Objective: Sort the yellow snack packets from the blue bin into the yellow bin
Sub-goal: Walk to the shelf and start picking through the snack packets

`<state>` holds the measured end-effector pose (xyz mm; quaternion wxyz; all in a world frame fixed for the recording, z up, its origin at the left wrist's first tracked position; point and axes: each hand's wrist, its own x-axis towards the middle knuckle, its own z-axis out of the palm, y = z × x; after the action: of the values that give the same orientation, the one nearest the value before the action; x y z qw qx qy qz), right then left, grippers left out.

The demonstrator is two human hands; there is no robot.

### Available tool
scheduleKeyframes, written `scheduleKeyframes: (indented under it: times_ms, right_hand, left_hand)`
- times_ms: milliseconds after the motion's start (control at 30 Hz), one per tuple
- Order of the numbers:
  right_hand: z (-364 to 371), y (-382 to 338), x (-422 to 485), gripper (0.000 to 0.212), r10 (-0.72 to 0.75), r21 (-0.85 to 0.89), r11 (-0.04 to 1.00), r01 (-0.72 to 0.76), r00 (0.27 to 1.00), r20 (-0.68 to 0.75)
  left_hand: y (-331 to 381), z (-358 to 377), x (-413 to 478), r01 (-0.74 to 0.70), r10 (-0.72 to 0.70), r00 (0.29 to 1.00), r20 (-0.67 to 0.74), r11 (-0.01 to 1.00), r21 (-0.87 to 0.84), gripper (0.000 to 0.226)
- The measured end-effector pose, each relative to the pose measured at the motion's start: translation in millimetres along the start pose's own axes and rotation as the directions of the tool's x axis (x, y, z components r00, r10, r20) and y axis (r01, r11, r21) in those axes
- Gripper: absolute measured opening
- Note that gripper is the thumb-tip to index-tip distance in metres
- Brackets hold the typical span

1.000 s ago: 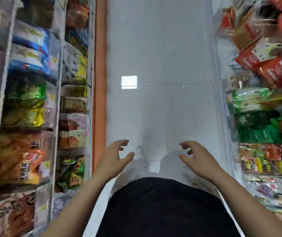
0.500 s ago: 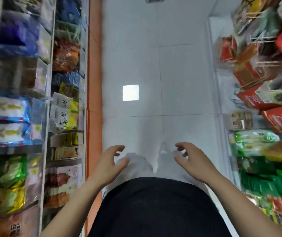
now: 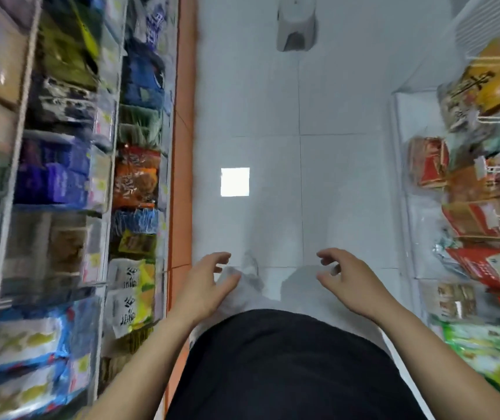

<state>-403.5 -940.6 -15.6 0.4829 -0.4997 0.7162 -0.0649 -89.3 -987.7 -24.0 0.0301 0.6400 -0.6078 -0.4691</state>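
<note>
Left hand (image 3: 209, 283) and right hand (image 3: 348, 283) are out front, apart, fingers loosely curled, nothing in either. Under them is the white tiled floor (image 3: 273, 116) of a shop aisle. Left shelves (image 3: 60, 207) and right shelves (image 3: 485, 192) are packed with snack bags, mostly blurred. Blue bin and yellow bin: neither in view. Yellow-and-white packets (image 3: 135, 286) sit on the left shelves near the left hand; can't tell if they're the yellow snack packets we want. My read: no sorting visible, all of it left.
</note>
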Motion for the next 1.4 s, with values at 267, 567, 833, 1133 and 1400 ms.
scheduleKeyframes:
  times_ms: [267,567,833,1133,1400]
  right_hand:
    - [-102,-10,109,0.043,0.137,0.094,0.987,-0.132,0.989,-0.049]
    - [-267,-73,289,0.041,-0.036,0.013,0.999,0.036,0.999,0.001]
    - [-353,-179,459,0.041,-0.138,-0.031,0.990,0.139,0.990,0.031]
    - [-442,-236,573,0.040,0.029,0.034,0.999,-0.029,0.999,0.019]
    - [-538,-253,705,0.042,0.111,0.035,0.993,-0.113,0.993,0.047]
  left_hand:
    - [143,-65,195,-0.130,0.125,0.990,0.060,0.988,0.087,0.062]
    - [233,-106,313,-0.010,0.011,1.000,-0.009,0.999,0.040,0.049]
    - [260,-167,440,0.089,-0.089,0.995,-0.047,0.996,-0.004,0.053]
    - [363,-270,645,-0.035,0.035,0.999,0.014,0.999,0.003,0.047]
    - [472,-323,821,-0.086,0.086,0.996,0.029,0.996,0.016,0.050]
